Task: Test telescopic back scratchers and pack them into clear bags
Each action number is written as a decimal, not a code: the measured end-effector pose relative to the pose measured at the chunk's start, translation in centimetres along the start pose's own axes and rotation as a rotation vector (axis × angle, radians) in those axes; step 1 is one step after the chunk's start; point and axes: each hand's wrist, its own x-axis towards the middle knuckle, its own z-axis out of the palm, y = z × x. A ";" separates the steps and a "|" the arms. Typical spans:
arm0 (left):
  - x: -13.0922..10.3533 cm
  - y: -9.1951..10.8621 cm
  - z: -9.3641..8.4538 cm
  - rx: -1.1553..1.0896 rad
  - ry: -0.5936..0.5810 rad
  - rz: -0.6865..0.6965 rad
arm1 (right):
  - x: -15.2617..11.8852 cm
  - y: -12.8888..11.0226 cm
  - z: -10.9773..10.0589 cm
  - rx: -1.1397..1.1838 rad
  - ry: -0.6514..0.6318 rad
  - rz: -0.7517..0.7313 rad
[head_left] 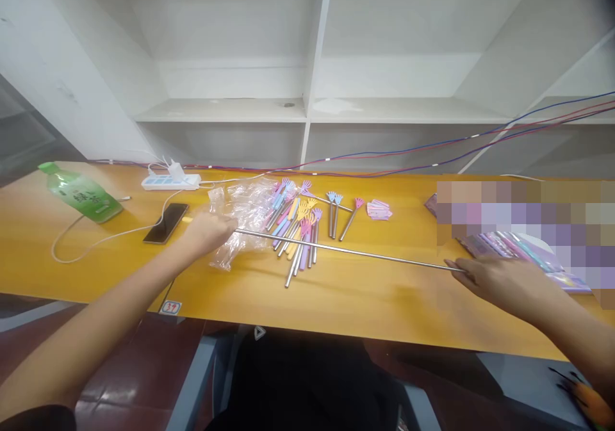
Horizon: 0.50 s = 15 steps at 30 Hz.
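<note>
A long, thin metal telescopic back scratcher [346, 250] is stretched out above the table between my two hands. My left hand [211, 231] is closed round one end, where a bit of yellow [188, 220] sticks out behind the fist. The other end is pinched in my right hand [492, 280], whose fingers hide the tip. Behind the rod lies a loose pile of back scratchers [293, 232] with small hand-shaped heads in pink, blue, yellow and purple. Beside the pile are two blue-headed ones [333, 216] and a pink-headed one [352, 218].
Clear plastic wrap [240, 210] lies left of the pile, small printed cards [379, 210] to its right. Farther left are a phone [166, 223], a power strip [170, 181] and a green bottle [85, 193]. Packaged items [516, 250] lie by my right hand. White shelves [221, 109] stand behind.
</note>
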 end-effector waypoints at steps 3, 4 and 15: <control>0.2 0.8 0.7 0.026 0.041 0.024 | -0.8 1.0 2.3 0.020 -0.016 -0.048; 0.4 1.0 0.8 0.032 0.054 0.018 | -1.0 0.9 2.6 0.044 -0.006 -0.036; 0.5 2.0 -1.2 -0.051 -0.062 -0.131 | 0.1 -0.8 -1.0 0.158 -0.143 0.232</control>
